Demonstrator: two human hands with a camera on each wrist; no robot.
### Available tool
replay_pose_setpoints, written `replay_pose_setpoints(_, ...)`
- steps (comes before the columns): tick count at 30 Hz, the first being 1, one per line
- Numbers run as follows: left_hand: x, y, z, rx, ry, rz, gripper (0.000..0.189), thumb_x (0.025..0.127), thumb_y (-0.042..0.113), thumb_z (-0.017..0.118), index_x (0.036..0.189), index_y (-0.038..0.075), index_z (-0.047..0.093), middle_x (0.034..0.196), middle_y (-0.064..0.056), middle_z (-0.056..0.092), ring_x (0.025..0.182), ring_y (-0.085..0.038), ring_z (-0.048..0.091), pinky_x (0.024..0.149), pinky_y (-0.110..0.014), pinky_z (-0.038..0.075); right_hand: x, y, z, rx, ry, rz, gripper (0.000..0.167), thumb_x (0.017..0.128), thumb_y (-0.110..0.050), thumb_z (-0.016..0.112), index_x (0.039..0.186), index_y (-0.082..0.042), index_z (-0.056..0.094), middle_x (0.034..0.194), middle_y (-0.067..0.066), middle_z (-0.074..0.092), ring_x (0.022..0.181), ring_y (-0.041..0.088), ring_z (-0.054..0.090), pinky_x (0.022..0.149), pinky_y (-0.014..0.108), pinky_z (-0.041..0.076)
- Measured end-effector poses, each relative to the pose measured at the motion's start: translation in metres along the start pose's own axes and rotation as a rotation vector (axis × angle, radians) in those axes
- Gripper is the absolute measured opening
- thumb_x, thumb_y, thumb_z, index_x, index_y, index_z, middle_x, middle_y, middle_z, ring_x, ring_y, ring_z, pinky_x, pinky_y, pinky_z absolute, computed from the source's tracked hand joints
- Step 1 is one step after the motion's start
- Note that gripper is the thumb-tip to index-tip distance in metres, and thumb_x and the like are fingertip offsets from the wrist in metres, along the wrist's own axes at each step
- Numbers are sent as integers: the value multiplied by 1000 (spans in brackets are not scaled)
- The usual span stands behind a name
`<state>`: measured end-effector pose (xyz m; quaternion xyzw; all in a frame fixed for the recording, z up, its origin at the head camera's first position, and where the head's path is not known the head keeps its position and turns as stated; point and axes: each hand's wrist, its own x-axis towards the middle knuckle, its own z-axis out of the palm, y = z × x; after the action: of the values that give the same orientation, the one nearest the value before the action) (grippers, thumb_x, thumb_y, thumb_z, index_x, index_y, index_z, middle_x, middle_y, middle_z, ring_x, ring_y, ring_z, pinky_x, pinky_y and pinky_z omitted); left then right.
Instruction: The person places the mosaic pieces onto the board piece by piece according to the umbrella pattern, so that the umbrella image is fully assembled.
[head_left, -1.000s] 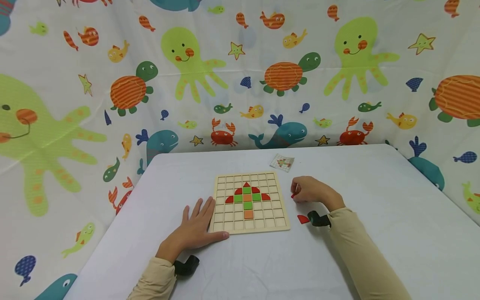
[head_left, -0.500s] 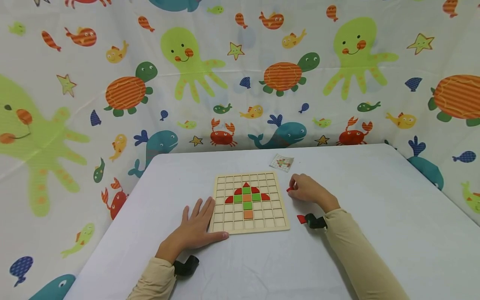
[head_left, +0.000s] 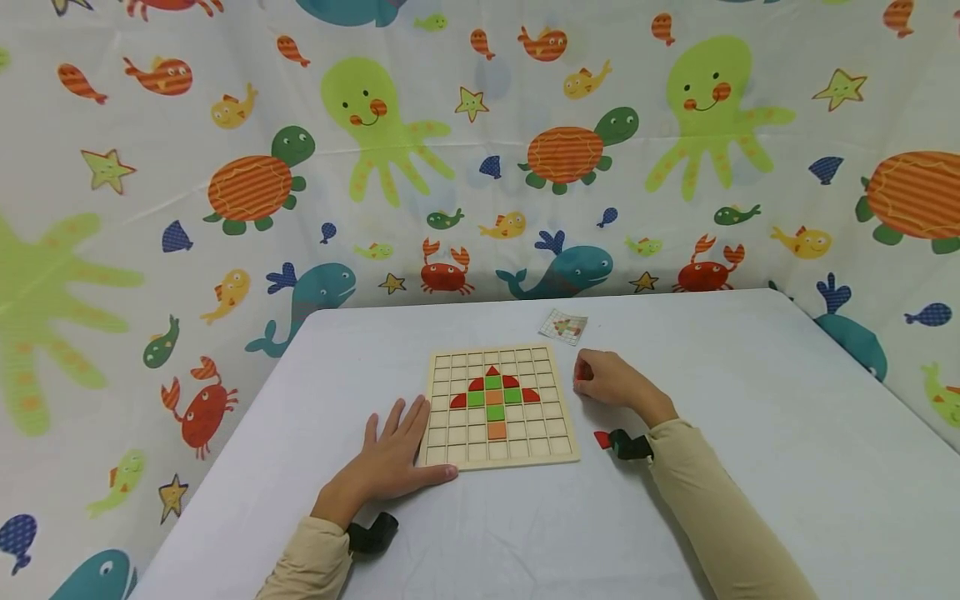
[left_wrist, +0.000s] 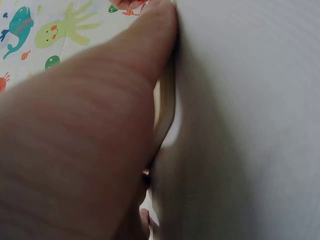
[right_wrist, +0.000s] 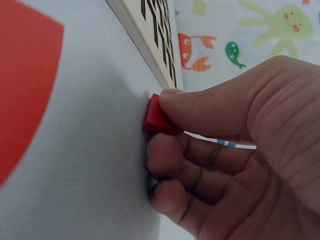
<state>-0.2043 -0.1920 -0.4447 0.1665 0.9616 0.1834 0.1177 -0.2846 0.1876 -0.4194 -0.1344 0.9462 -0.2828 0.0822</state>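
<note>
The person's left hand [head_left: 390,454] lies with fingers spread and straight along the left edge of a wooden grid board [head_left: 450,440], its thumb at the near corner. On the board, green squares [head_left: 495,412], orange squares [head_left: 497,431], a red triangle [head_left: 492,371] and red rounded pieces [head_left: 458,401] form an arrow-like figure. Just right of the board, the right hand [head_left: 617,382] pinches a small red piece [right_wrist: 159,117] between thumb and fingers, low at the tabletop. Fingers hide much of that piece, so its full shape cannot be told. Another red piece [head_left: 602,439] lies near the right wrist.
A small card [head_left: 564,327] printed with a grid pattern lies behind the board. The table is covered by a white cloth [head_left: 750,375]. Behind it hangs a curtain [head_left: 465,167] with sea animals. Each wrist wears a black camera [head_left: 373,533].
The right hand has shifted slightly left, closer to the board, and its red piece has turned mostly out of sight in the head view. The left hand and board have stayed put.
</note>
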Motion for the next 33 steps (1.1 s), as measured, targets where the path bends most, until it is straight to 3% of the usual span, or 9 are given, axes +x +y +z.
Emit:
replay_pose_setpoints(12,3,-3,-1,10,3,12,122,89,73,71,171,2,16,178,-17,12,163,-44,-2,122,-70,-8,1,-7,-2,107,8,-40,4,101,-1,67,104,-2,64,91,7,65,81,21,60,75,33,54)
replay_pose_setpoints(22,3,-2,0,11,-2,-2,123,88,74,72,171,2,16,178,-17,12,163,-44,-2,122,-70,-9,1,-16,-2,184,2,-9,24,97,4,65,120,0,67,107,12,67,93,26,64,84,34,59)
replay_pose_setpoints(33,3,-2,-2,12,-1,3,123,88,73,72,171,2,16,178,-18,13,162,-45,-1,122,-70,-8,0,-26,-4,161,2,-113,25,95,7,60,114,4,75,95,7,70,81,22,63,78,34,56)
